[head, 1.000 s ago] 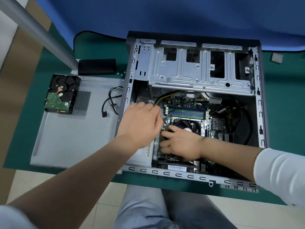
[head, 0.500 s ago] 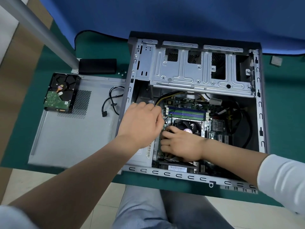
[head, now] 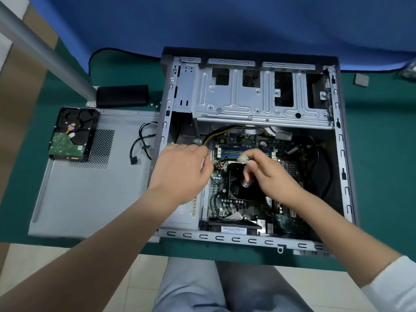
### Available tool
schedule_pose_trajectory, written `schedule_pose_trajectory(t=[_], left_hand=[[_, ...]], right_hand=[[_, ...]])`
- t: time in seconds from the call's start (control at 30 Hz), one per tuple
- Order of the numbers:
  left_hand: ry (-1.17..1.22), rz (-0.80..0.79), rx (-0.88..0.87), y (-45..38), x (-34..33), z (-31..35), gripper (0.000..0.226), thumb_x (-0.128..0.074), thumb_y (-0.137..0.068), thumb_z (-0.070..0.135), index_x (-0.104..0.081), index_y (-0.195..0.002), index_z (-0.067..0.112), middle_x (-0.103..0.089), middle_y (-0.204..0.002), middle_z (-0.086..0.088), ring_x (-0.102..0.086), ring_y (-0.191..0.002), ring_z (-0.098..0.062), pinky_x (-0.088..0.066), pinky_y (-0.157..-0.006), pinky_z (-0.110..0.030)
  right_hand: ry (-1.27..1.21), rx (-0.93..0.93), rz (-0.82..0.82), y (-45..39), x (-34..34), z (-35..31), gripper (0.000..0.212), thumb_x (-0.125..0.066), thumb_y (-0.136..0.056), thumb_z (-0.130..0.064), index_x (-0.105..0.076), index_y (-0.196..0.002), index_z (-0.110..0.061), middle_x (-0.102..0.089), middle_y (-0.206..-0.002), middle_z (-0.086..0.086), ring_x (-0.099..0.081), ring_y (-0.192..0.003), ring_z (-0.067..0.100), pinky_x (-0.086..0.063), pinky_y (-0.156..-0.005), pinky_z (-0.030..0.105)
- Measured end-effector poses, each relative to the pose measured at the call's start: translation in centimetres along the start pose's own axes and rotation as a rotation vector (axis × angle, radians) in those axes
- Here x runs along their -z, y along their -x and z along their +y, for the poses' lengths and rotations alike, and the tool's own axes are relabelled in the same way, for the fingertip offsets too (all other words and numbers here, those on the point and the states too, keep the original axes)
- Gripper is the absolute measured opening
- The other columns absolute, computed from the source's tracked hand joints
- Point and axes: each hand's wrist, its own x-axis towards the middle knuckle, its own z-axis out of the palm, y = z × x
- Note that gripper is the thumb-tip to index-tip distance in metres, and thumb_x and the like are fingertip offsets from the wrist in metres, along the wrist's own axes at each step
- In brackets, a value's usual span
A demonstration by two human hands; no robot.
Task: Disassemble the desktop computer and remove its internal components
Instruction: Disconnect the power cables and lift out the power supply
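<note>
The open desktop case (head: pixel 341 154) lies flat on the green mat. Inside are the green motherboard (head: pixel 225 199), a black CPU fan (head: pixel 236 188) and memory sticks (head: pixel 229 152). My right hand (head: pixel 272 176) hovers above the fan and pinches a small white power connector (head: pixel 243 159) whose yellow and black wires (head: pixel 221 163) run off to the left. At the board's left edge my left hand (head: pixel 182 172) has its fingers curled downward. Its fingertips are hidden, so what they hold is unclear.
A removed hard drive (head: pixel 69 134) and a loose black cable (head: pixel 139 145) lie on the grey side panel (head: pixel 90 192) left of the case. Behind them are a black box (head: pixel 122 95) and a slanted metal pole (head: pixel 45 52). A small grey square (head: pixel 361 80) sits far right.
My right hand has risen from beside the fan and moved up and right, bringing the white connector with it. The fan is now uncovered. My left hand has barely moved.
</note>
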Motion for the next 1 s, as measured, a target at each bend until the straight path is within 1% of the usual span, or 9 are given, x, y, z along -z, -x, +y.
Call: schedule_pose_trajectory(t=[0.13,0.23,0.4,0.47,0.57,0.63,0.77,0.87,1.0], left_hand=[[0.028,0.008,0.020,0.1,0.1,-0.2,0.028,-0.041,-0.094,0.032,-0.064,-0.087,0.017,-0.066,-0.078,0.002,-0.058,-0.072,-0.020,-0.033,-0.070,-0.031],[0.039,-0.017,0.046,0.0,0.4,0.2,0.032,-0.039,-0.095,0.035,-0.066,-0.093,0.019,-0.067,-0.084,0.002,-0.058,-0.078,-0.019,-0.033,-0.075,-0.029],[-0.090,-0.103,0.112,-1.7,1.0,1.2,0.038,-0.034,-0.096,0.045,-0.060,-0.085,0.018,-0.066,-0.082,-0.002,-0.058,-0.072,-0.025,-0.030,-0.058,-0.029],[-0.125,-0.117,0.079,-3.2,0.7,2.4,0.033,-0.034,-0.098,0.042,-0.056,-0.096,0.018,-0.063,-0.097,-0.004,-0.060,-0.083,-0.027,-0.032,-0.059,-0.031],[-0.071,-0.214,0.023,-5.7,-0.9,5.2,0.037,-0.037,-0.098,0.037,-0.047,-0.126,0.014,-0.051,-0.123,-0.008,-0.050,-0.114,-0.028,-0.044,-0.080,-0.041],[-0.035,-0.337,0.015,-7.1,-2.3,6.9,0.036,-0.040,-0.098,0.030,-0.044,-0.128,0.010,-0.047,-0.128,-0.010,-0.047,-0.120,-0.030,-0.044,-0.086,-0.043],[-0.090,-0.406,-0.044,-8.3,-4.7,7.9,0.024,-0.043,-0.097,0.015,-0.057,-0.116,0.011,-0.056,-0.119,-0.010,-0.057,-0.107,-0.031,-0.039,-0.068,-0.037],[0.028,-0.421,-0.128,-8.3,-5.3,7.7,0.024,-0.039,-0.100,0.021,-0.059,-0.113,0.015,-0.053,-0.114,-0.007,-0.054,-0.108,-0.029,-0.037,-0.068,-0.035],[0.110,-0.506,-0.125,-8.0,-5.2,7.6,0.041,-0.027,-0.102,0.038,-0.057,-0.121,0.018,-0.045,-0.119,-0.011,-0.040,-0.118,-0.030,-0.039,-0.089,-0.042]], right_hand=[[-0.264,-0.049,0.023,0.0,0.2,-0.3,0.021,-0.042,-0.100,-0.010,-0.061,-0.103,-0.019,-0.071,-0.088,-0.002,-0.064,-0.092,0.013,-0.044,-0.091,0.030],[-0.269,-0.066,0.020,0.1,0.3,0.0,0.015,-0.050,-0.096,-0.015,-0.065,-0.096,-0.020,-0.070,-0.087,-0.003,-0.063,-0.084,0.016,-0.048,-0.082,0.030],[-0.205,-0.044,0.086,-0.1,-0.3,0.3,0.017,-0.060,-0.091,-0.017,-0.057,-0.105,-0.027,-0.064,-0.080,-0.007,-0.061,-0.070,0.014,-0.046,-0.072,0.026],[-0.128,-0.020,0.126,-0.4,-0.2,0.4,0.018,-0.059,-0.092,-0.022,-0.055,-0.107,-0.030,-0.064,-0.079,-0.009,-0.059,-0.069,0.013,-0.043,-0.070,0.023],[0.167,-0.003,0.200,-1.1,0.1,1.4,0.012,-0.056,-0.092,-0.020,-0.060,-0.103,-0.022,-0.060,-0.083,-0.005,-0.054,-0.085,0.018,-0.038,-0.075,0.029],[0.345,-0.017,0.266,-1.4,0.3,2.4,0.015,-0.055,-0.090,-0.013,-0.062,-0.103,-0.016,-0.058,-0.089,-0.002,-0.049,-0.093,0.022,-0.033,-0.078,0.027],[0.428,-0.109,0.452,-2.1,1.0,3.0,0.033,-0.049,-0.085,0.002,-0.057,-0.118,-0.002,-0.051,-0.109,0.017,-0.040,-0.109,0.033,-0.025,-0.090,0.023],[0.443,-0.125,0.374,-2.7,1.3,3.1,0.042,-0.042,-0.086,0.004,-0.053,-0.126,-0.001,-0.055,-0.116,0.019,-0.044,-0.112,0.034,-0.031,-0.095,0.030],[0.506,-0.255,0.253,-2.4,1.2,3.2,0.035,-0.041,-0.090,-0.007,-0.055,-0.122,-0.009,-0.062,-0.116,0.019,-0.056,-0.107,0.036,-0.047,-0.085,0.041]])
